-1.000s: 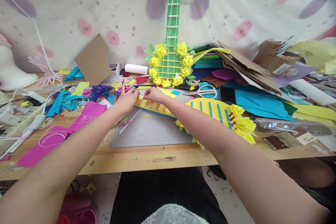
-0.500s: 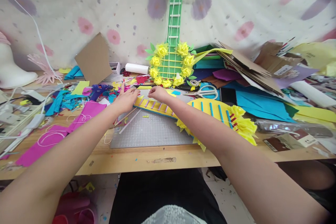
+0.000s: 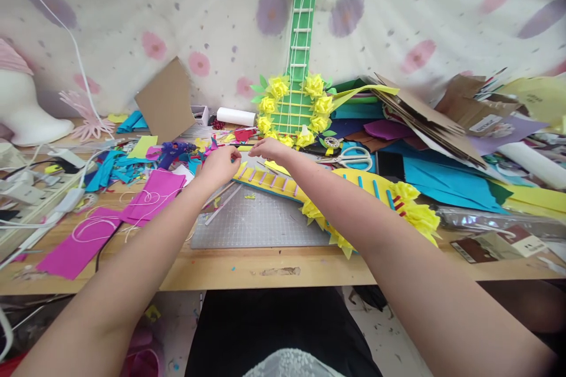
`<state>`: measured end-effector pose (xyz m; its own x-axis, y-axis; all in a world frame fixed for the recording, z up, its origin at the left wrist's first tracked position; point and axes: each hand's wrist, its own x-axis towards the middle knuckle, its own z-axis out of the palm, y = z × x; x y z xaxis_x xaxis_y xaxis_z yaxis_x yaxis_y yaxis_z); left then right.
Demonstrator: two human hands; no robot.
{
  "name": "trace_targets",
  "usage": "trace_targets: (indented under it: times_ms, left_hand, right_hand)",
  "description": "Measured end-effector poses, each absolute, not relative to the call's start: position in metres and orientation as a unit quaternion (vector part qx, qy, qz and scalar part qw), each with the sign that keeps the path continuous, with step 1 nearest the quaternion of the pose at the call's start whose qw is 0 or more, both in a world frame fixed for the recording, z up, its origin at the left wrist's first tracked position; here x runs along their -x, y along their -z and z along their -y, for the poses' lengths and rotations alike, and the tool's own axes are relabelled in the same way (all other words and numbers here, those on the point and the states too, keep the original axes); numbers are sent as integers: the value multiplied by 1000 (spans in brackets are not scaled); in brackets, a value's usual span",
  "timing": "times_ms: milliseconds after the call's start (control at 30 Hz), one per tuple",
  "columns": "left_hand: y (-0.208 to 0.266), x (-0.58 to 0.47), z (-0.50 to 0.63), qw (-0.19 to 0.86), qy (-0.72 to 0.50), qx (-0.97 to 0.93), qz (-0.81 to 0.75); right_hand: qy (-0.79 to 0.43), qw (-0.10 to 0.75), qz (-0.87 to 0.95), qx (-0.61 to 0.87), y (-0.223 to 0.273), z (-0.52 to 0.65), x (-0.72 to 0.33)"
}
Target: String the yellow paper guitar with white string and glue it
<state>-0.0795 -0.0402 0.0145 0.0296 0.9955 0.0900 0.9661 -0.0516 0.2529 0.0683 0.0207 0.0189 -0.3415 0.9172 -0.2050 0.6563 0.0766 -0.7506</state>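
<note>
A yellow craft guitar [image 3: 283, 184] lies slantwise across a grey cutting mat [image 3: 260, 225]. Purple strips cross its neck, blue strips its body, and yellow paper flowers [image 3: 418, 221] edge the wide end. At the far left end of the neck, my left hand [image 3: 221, 166] is closed, thumb and fingers pinched together. Just above the neck is my right hand [image 3: 270, 149], its fingertips drawn together and pointing left toward the left one. Whatever lies in either pinch is too small to make out. My right forearm hides part of the guitar's body.
Behind stands a green craft guitar [image 3: 300, 65] with yellow flowers. White-handled scissors [image 3: 354, 158] and a phone [image 3: 390, 165] lie right of it. A blue glue gun [image 3: 173, 154], magenta sheets [image 3: 152, 195] and blue scraps are at left. Cardboard pieces [image 3: 424, 112] are piled at back right.
My left hand has gone from outstretched fingers to a curled pinch at the neck's end. My right hand's fingers have straightened somewhat, still close by. The whole view has shifted slightly.
</note>
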Motion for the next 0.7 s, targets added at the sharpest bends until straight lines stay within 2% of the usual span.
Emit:
trace_targets:
  times_ms: [133,367,467,700]
  left_hand:
    - [-6,75,43,69,-87,-687,-718]
    - [4,72,49,-1,-17,-679,-734]
    - [6,69,44,-14,17,-675,-738]
    - [12,65,34,-13,33,-656,-754]
  right_hand:
    - [-484,214,664,529,-19,-22,-59]
    - [-588,310,604,440,-24,-29,-50]
    - [-618,323,585,413,-23,-33,-47]
    - [-610,321,561,460,-5,-26,-42]
